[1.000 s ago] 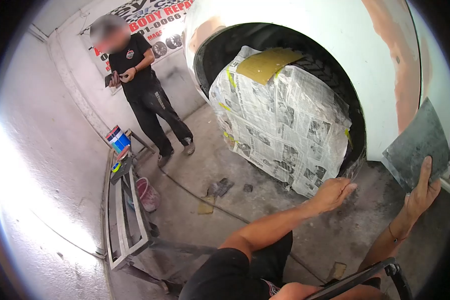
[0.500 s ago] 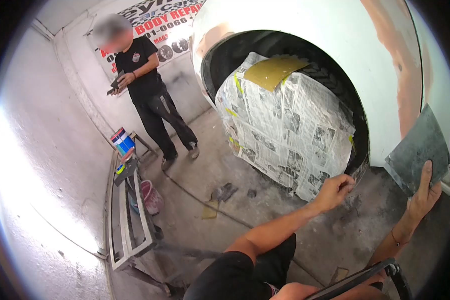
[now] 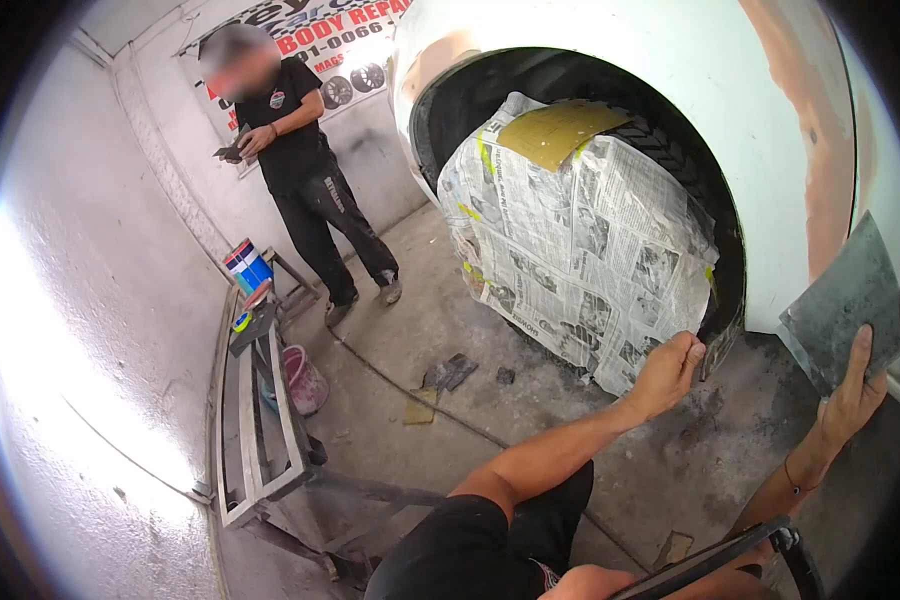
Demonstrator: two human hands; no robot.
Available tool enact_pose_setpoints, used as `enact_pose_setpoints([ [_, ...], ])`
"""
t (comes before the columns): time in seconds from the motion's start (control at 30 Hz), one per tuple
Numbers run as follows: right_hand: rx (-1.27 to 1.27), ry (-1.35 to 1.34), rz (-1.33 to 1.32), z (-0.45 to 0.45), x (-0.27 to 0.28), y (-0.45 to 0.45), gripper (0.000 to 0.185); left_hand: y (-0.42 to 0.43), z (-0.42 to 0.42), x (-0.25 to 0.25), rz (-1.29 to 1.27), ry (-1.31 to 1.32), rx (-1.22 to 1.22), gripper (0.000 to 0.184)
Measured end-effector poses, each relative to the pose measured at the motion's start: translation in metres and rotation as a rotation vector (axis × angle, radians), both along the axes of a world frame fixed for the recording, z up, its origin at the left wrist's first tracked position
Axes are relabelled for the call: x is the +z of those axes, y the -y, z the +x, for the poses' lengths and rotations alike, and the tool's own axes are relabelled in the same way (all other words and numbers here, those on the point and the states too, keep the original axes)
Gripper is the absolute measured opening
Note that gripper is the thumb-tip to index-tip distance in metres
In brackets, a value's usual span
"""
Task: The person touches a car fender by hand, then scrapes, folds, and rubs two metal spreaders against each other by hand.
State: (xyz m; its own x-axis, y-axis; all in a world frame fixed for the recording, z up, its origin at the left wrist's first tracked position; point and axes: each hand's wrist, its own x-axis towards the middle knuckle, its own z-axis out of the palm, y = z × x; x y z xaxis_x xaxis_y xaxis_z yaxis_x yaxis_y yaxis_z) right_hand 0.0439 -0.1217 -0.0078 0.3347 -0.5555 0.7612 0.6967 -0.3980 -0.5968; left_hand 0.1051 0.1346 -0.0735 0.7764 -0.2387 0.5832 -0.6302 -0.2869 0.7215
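Right hand (image 3: 852, 388): pinching a thin, mottled grey, four-cornered sheet (image 3: 842, 305). Left hand (image 3: 664, 378): curled beside crinkled newspaper (image 3: 560, 255); grip indiscernible.

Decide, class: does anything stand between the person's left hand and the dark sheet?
Nothing visible does. The left hand is near the lower edge of the newspaper, and the right hand holds the dark sheet. Floor shows in the gap between them, though one view cannot settle depth.

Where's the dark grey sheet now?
In the head view, the dark grey sheet is at the far right, held in the right hand, right of the newspaper-covered wheel.
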Motion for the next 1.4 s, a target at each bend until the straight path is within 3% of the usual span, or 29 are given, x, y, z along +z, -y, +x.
enact_pose_setpoints([
  [0.47, 0.061, 0.009, -0.001, -0.002, 0.002, 0.000, 0.025, -0.001, -0.006, 0.000, 0.120, 0.052, -0.066, 0.031],
  [0.67, 0.067, 0.044, -0.023, 0.000, 0.001, 0.001, 0.023, 0.002, -0.003, -0.006, 0.047, -0.002, -0.010, 0.021],
  [0.73, 0.066, 0.037, -0.026, 0.000, 0.001, 0.002, 0.023, 0.005, 0.001, -0.010, -0.073, 0.134, -0.065, 0.013],
  [0.87, 0.046, 0.019, -0.004, 0.000, 0.000, 0.002, 0.023, 0.008, 0.003, -0.011, -0.074, 0.336, -0.042, 0.013],
  [0.93, 0.039, 0.058, -0.046, 0.002, -0.001, 0.005, 0.024, 0.006, -0.001, -0.010, -0.192, -0.130, -0.165, 0.013],
  [0.97, 0.031, 0.098, -0.088, 0.003, -0.002, 0.006, 0.024, 0.005, -0.002, -0.007, -0.192, -0.130, -0.166, 0.013],
  [1.03, 0.136, 0.081, 0.028, 0.001, 0.005, -0.004, 0.024, 0.003, -0.012, 0.009, -0.228, -0.448, -0.149, 0.019],
  [1.07, 0.226, 0.067, 0.148, -0.003, 0.009, -0.008, 0.023, 0.002, -0.014, 0.008, -0.225, -0.459, -0.178, 0.019],
  [1.2, 0.095, 0.101, 0.073, -0.011, 0.024, -0.026, 0.019, 0.003, -0.018, 0.018, -0.123, -0.408, 0.044, 0.032],
  [1.27, 0.056, 0.073, 0.039, -0.020, 0.042, -0.042, 0.015, 0.000, -0.015, 0.010, -0.118, -0.159, 0.042, 0.041],
  [1.33, 0.128, -0.013, 0.048, -0.026, 0.048, -0.046, 0.015, -0.007, -0.019, 0.007, -0.102, -0.230, 0.060, 0.050],
  [1.4, 0.209, -0.154, -0.056, -0.027, 0.048, -0.039, 0.019, -0.012, -0.011, -0.002, -0.194, -0.104, -0.081, 0.045],
])
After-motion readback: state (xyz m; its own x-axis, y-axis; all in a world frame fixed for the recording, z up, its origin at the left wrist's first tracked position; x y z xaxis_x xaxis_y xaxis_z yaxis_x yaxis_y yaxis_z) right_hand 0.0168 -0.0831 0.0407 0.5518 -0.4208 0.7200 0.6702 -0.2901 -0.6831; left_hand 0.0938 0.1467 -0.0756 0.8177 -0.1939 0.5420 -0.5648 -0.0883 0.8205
